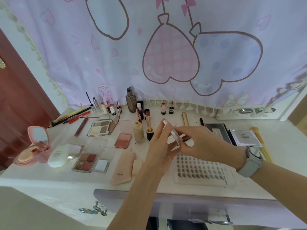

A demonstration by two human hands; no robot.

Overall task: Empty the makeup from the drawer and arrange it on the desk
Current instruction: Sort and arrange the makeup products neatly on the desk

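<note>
Both my hands hold a clear round compact on edge above the middle of the white desk. My left hand cups it from below and my right hand, with a grey watch on the wrist, pinches its right side. Makeup lies spread over the desk: a pink cushion compact, a white tube, two eyeshadow palettes, a blush palette, a foundation bottle and a false-lash tray. The drawer front sits below the desk edge; I cannot see inside it.
Pencils and liners lie at the back left. Small lip bottles and a tall pump bottle stand along the back by a pink curtain. A black case, a silver box and a yellow brush lie at the right.
</note>
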